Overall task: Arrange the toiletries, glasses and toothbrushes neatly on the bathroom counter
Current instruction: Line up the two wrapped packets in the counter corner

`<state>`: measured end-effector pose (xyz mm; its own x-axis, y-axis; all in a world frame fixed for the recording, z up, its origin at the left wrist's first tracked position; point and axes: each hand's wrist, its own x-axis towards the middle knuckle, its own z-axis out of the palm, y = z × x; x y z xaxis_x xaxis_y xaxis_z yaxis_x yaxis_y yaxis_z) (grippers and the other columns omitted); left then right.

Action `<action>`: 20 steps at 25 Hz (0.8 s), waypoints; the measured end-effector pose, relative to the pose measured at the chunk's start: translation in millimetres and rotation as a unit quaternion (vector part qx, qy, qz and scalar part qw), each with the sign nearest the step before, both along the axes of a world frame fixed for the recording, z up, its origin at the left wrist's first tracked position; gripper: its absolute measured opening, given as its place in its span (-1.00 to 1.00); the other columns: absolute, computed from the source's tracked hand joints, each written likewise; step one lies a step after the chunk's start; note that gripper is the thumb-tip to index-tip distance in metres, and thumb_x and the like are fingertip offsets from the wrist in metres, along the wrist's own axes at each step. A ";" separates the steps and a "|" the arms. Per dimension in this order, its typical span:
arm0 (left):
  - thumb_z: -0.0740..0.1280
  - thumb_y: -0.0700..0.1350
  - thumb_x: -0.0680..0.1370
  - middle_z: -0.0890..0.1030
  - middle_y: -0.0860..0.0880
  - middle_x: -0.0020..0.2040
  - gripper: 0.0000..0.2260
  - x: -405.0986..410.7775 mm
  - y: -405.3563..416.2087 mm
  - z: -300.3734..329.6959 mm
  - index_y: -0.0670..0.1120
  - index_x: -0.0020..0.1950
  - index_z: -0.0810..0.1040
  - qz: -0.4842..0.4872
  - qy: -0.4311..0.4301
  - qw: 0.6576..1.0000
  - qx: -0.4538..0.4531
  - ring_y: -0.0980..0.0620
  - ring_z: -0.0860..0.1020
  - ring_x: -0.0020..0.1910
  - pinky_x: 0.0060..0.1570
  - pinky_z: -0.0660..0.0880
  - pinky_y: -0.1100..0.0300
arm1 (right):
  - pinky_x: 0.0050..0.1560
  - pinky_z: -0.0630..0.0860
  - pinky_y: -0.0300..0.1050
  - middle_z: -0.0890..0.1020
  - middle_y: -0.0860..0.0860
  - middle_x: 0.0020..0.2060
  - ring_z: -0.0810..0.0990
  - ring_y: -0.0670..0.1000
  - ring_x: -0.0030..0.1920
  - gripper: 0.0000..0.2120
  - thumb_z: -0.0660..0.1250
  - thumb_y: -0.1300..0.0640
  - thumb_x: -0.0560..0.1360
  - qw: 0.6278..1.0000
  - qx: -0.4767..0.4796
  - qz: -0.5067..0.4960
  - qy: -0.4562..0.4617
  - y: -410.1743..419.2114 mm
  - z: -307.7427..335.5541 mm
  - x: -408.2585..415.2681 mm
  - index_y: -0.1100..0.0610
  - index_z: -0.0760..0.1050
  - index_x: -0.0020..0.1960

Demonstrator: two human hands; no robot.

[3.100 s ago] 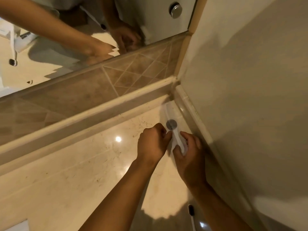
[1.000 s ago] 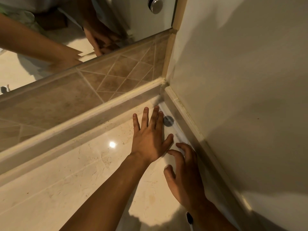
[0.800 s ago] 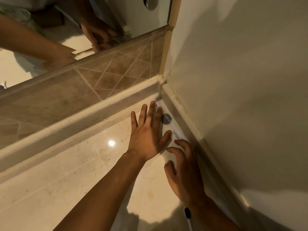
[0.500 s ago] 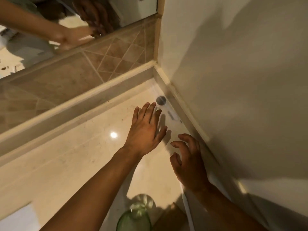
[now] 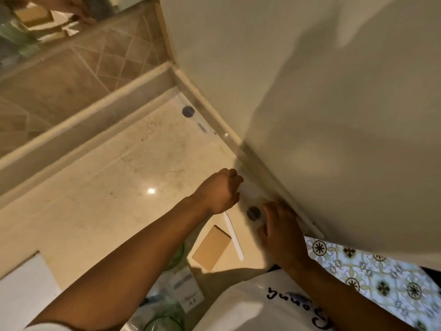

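A clear wrapped packet with a dark round label (image 5: 188,111) lies flat in the counter's far corner, along the side wall. Nearer to me a second clear packet (image 5: 253,212), also with a dark round label, lies against the same wall. My left hand (image 5: 219,192) curls around its far end and my right hand (image 5: 279,230) covers its near end; the motion blur hides the exact grip. A white toothbrush (image 5: 233,235) lies just left of that packet. A brown cardboard box (image 5: 211,247) rests beside the toothbrush. Green glasses (image 5: 164,316) stand under my left forearm.
The marble counter (image 5: 107,187) meets a tiled backsplash and mirror (image 5: 35,25) at the back and a plain wall (image 5: 310,115) on the right. A small printed sachet (image 5: 188,290) lies near the glasses. A white object (image 5: 21,283) sits at the lower left. Patterned floor (image 5: 381,278) shows beyond the counter edge.
My hands have left the first packet lying flat in the corner and drawn back toward me onto a second packet by the wall. The view has dropped, showing box, toothbrush and glasses.
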<state>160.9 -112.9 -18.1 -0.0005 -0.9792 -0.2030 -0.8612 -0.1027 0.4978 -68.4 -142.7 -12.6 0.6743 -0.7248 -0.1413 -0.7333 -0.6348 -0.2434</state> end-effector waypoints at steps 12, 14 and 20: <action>0.49 -0.04 0.45 0.38 -0.16 0.31 -0.46 -61.1 -13.0 -2.5 -0.10 0.38 0.42 0.088 -0.036 0.992 0.083 -0.16 0.44 0.21 0.17 0.45 0.06 | 0.10 0.63 0.05 0.66 0.21 0.04 0.65 0.18 0.05 -0.38 0.58 0.16 0.32 0.997 -0.070 -0.003 0.023 12.4 -20.8 -20.3 0.30 0.52 0.32; 0.45 -0.04 0.44 0.40 -0.16 0.26 -0.55 -63.6 -11.1 -3.6 -0.11 0.28 0.46 0.073 -0.057 0.993 0.077 -0.17 0.45 0.18 0.11 0.45 0.07 | 0.01 0.63 0.02 0.68 0.19 -0.03 0.66 0.15 -0.02 -0.43 0.61 0.16 0.28 0.998 -0.060 -0.007 0.033 13.3 -21.1 -18.7 0.29 0.57 0.24; 0.45 0.06 0.42 0.40 -0.14 0.32 -0.45 -62.4 1.4 0.8 -0.04 0.35 0.38 0.028 -0.115 0.988 0.100 -0.20 0.38 0.24 0.12 0.43 -0.04 | 0.08 0.53 -0.08 0.61 0.10 0.04 0.57 0.08 0.06 -0.77 0.39 0.05 0.50 0.995 0.063 -0.055 0.051 6.4 -19.8 -13.5 0.16 0.53 0.08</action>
<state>98.5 -111.5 -17.3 0.1207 -0.9163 -0.3819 -0.9391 -0.2300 0.2551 -81.8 -136.3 -32.4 0.5688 -0.7661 -0.2994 -0.8221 -0.5180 -0.2363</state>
